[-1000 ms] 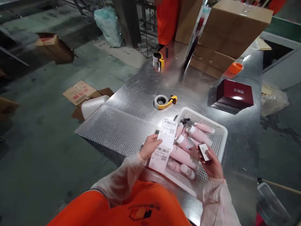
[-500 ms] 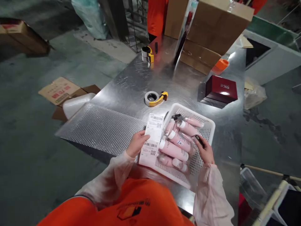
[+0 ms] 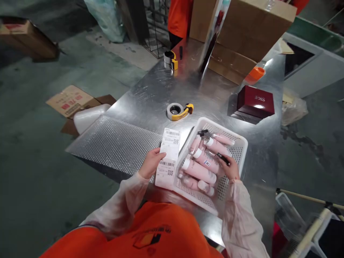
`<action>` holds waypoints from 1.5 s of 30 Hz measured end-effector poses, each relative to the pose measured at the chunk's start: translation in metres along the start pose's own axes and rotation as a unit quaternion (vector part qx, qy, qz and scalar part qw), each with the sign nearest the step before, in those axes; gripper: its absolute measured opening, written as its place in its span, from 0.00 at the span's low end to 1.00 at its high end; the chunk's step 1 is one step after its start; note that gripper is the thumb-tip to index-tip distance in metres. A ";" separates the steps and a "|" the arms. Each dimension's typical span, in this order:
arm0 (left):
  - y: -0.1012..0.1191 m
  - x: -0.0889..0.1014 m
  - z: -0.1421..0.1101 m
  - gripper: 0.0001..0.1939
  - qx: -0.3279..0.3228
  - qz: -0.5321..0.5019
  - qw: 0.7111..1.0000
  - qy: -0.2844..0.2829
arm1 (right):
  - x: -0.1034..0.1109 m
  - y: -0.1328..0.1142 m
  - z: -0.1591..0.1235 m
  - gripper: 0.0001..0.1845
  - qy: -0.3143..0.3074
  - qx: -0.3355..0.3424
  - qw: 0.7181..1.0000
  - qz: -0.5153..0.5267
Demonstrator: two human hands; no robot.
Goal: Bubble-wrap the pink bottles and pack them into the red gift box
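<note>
Pinched in my left hand (image 3: 151, 163) is a white shipping label sheet (image 3: 170, 146) with barcodes and square codes, held at the left side of a white plastic basket (image 3: 244, 143). Several pink bottles (image 3: 200, 172) with white caps lie in the basket, some in clear wrap. Over the basket's right part, my right hand (image 3: 230, 168) grips a small black box (image 3: 223, 158) with pale lettering. More small black boxes (image 3: 204, 133) rest at the far end of the basket.
Bubble wrap (image 3: 115, 143) covers the table's left edge. Beyond the basket sit a tape dispenser (image 3: 179, 112) and a dark red box (image 3: 256, 102). Farther off stand a second tape dispenser (image 3: 171, 60) and a large cardboard box (image 3: 255, 28). An open carton (image 3: 72, 102) is at the left.
My left hand has drawn the label sheet slightly left, away from the bottles. My right hand has moved a little left with the small black box, whose lettered face now shows more.
</note>
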State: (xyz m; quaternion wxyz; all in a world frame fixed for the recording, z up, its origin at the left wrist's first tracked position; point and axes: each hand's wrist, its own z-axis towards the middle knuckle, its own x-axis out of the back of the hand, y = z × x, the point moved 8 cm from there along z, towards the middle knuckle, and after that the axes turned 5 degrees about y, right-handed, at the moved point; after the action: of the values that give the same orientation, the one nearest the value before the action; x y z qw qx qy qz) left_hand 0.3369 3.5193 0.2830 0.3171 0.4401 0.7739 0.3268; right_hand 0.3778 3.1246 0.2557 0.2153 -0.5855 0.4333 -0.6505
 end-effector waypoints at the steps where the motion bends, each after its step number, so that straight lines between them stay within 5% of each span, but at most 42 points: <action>1: 0.000 0.000 0.000 0.21 0.000 0.002 1.000 0.001 | 0.000 0.003 0.001 0.27 0.002 0.000 1.000 -0.002; 13: 0.003 -0.005 0.000 0.20 -0.004 0.015 1.000 -0.011 | 0.025 0.010 -0.014 0.26 0.107 -0.015 0.994 -0.011; 27: 0.001 -0.006 -0.012 0.18 0.004 0.012 0.999 -0.041 | 0.077 0.023 -0.094 0.26 0.256 -0.072 0.963 0.035; 45: 0.005 -0.013 -0.028 0.18 -0.012 0.035 0.995 -0.092 | 0.111 0.067 -0.173 0.29 0.312 -0.147 0.937 0.061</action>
State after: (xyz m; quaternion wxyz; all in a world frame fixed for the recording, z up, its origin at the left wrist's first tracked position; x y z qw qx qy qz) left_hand 0.3227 3.5035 0.3060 0.3803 0.4912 0.7218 0.3052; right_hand 0.1739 3.0557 0.2755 0.0204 -0.3507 0.6041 -0.7153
